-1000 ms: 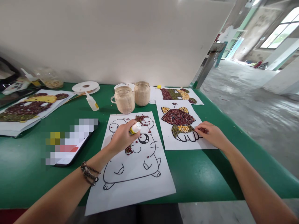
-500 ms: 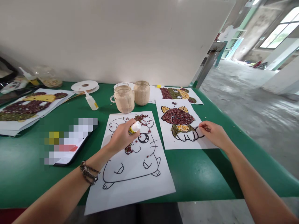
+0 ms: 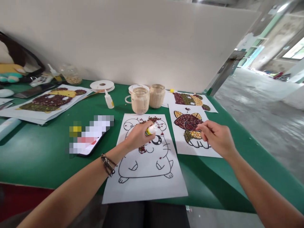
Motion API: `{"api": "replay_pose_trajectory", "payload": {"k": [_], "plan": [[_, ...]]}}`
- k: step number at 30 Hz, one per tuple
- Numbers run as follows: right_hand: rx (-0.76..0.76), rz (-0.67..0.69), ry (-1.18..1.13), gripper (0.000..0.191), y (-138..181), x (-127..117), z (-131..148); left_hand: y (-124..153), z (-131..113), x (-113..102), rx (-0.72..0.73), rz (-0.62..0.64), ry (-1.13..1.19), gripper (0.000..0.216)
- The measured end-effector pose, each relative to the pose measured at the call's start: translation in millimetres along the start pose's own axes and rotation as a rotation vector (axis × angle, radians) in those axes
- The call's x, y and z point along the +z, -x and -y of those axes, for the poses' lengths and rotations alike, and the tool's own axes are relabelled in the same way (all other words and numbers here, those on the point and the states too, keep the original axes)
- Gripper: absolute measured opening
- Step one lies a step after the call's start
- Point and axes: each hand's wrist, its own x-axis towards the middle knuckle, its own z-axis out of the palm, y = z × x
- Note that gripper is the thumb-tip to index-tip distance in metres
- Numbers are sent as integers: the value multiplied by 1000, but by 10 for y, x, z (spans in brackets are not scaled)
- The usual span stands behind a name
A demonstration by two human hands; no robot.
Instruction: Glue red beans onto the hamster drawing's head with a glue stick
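Observation:
My left hand [image 3: 140, 134] is wrapped round a small white glue bottle [image 3: 151, 129] with a yellow label, held over the head of a hamster line drawing [image 3: 144, 167]. Red and green beans [image 3: 142, 149] lie on one cheek and along the top of the head. My right hand [image 3: 216, 137] hovers over the right side of a cat picture [image 3: 187, 145], partly covering it. Its thumb and forefinger are pinched together; whatever is between them is too small to make out. Dark red beans, yellow kernels and green beans fill much of the cat.
Two glass jars [image 3: 140, 101] stand behind the hamster sheet. Another glue bottle [image 3: 109, 100], a ribbon spool [image 3: 102, 85] and a phone [image 3: 95, 136] are to the left. Finished bean pictures [image 3: 51, 100] lie at far left; another [image 3: 190, 99] lies behind the cat. A pale board rises behind.
My right hand has lifted from the cat's tail and moved left over its body. The left hand keeps the glue bottle above the hamster's head. The view has shifted left.

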Motion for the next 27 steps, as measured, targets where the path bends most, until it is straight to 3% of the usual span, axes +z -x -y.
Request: {"api": "replay_pose_trajectory", "payload": {"k": [2, 4, 7, 9, 15, 27], "plan": [[-87, 104, -25, 39, -59, 102, 198, -2, 7, -1, 13, -21, 0, 9], [-188, 199, 31, 34, -139, 220, 307, -10, 16, -4, -4, -71, 31, 9], [-310, 335, 87, 12, -276, 437, 297, -36, 44, -11, -98, -191, 150, 13], [-331, 390, 111, 13, -366, 596, 225, -60, 76, -13, -185, -246, 254, 14], [-282, 363, 211, 16, -600, 932, 99, -102, 173, 6, -244, -259, 459, 15], [-214, 382, 309, 16, -866, 1172, 84, -101, 175, 7, -268, -263, 432, 15]]}}
